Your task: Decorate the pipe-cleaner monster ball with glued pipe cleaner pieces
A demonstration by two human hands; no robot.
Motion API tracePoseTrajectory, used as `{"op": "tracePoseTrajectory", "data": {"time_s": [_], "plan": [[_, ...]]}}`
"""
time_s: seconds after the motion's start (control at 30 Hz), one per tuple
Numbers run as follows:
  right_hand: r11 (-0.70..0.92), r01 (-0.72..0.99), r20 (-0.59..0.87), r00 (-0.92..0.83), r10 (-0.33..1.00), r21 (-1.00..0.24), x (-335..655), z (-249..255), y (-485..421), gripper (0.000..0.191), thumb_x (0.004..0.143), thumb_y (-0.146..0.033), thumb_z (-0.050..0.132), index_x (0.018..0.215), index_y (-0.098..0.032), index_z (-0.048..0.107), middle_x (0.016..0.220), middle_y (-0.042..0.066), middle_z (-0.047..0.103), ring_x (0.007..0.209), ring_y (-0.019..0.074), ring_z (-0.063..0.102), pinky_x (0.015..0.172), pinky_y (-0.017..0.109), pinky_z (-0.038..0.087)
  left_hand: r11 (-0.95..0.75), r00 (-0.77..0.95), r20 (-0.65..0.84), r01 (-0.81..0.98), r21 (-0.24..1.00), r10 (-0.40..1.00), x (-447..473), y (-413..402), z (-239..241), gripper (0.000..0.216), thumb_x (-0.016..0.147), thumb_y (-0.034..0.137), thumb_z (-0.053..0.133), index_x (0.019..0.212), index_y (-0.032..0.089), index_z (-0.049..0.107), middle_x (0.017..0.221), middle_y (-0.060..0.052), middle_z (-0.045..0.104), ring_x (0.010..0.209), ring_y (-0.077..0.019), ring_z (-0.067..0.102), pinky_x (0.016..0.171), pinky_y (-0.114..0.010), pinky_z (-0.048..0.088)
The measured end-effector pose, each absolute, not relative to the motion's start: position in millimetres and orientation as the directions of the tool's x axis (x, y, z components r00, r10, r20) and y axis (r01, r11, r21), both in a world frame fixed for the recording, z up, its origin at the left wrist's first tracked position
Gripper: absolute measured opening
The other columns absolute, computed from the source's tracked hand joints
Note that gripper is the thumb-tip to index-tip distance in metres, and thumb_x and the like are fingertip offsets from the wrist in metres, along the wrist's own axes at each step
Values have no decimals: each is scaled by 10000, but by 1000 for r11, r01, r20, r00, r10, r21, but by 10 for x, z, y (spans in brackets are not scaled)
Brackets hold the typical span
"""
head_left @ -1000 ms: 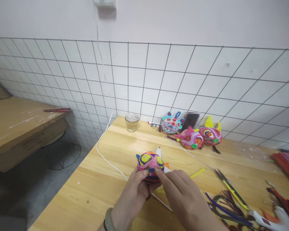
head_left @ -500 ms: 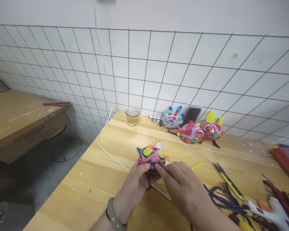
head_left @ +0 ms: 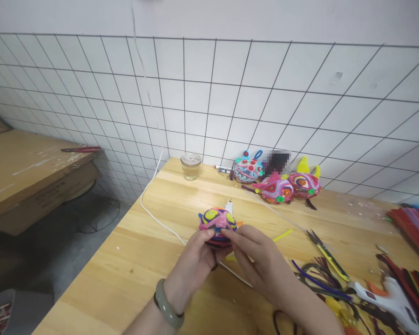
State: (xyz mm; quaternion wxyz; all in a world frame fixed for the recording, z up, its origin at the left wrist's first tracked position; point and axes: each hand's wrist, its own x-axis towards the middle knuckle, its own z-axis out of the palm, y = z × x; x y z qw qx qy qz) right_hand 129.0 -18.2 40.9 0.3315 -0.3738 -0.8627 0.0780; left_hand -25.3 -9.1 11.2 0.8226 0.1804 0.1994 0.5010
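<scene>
My left hand [head_left: 195, 260], with a grey-green bangle on the wrist, is closed round a palm-sized fuzzy ornament [head_left: 219, 218]. The ornament is round, with pink, purple and blue bands, yellow eye rings and a blue point on its left side. My right hand [head_left: 261, 256] is closed, its fingertips pressed to the ornament's lower front beside my left thumb. Whether a small piece lies under those fingers is hidden. Just behind the ornament, a white nozzle-like tip [head_left: 229, 205] and an orange bit stick out, mostly covered. A yellow strip [head_left: 282, 235] lies beyond my right hand.
Along the tiled wall stand a glass [head_left: 191, 166], a marker [head_left: 222, 169] and finished-looking ornaments, one blue [head_left: 247, 168]. At right lie a yellow-black cutting tool [head_left: 330, 258], a white glue gun [head_left: 387, 298] and red fuzzy stems [head_left: 412, 232]. A white cord [head_left: 157, 221] crosses the table.
My right fingertips have drawn together on the ornament's front, where the index finger was pointing before. The ornament tips slightly and the whole view shifts a little.
</scene>
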Motion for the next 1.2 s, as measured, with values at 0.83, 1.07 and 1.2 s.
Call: {"op": "tracePoseTrajectory", "data": {"time_s": [0.83,1.07,1.2], "plan": [[270,358,124,-381,916,-894,1320,541,17,255,835,-228,559,1038,-212,712,901,63,708,782,167,643,682,296,528,514,469,-216,-734,444,856,-286,-68,138,226,856,210,487,993,115,639,921,-83,684,855,-169,620,853,-340,489],[328,355,165,-419,893,-875,1360,527,24,246,876,-228,531,1051,-210,705,895,67,680,785,162,622,684,294,504,509,475,-194,-741,438,858,-274,-74,126,244,862,209,473,1004,105,643,975,-97,692,897,-180,628,883,-359,483],[316,311,166,-424,890,-897,1369,474,36,246,888,-254,525,1060,-225,699,920,67,686,828,169,638,717,304,511,513,478,-198,-741,433,856,-274,-80,144,236,854,200,481,993,102,645,953,-95,693,886,-180,630,876,-356,486]]}}
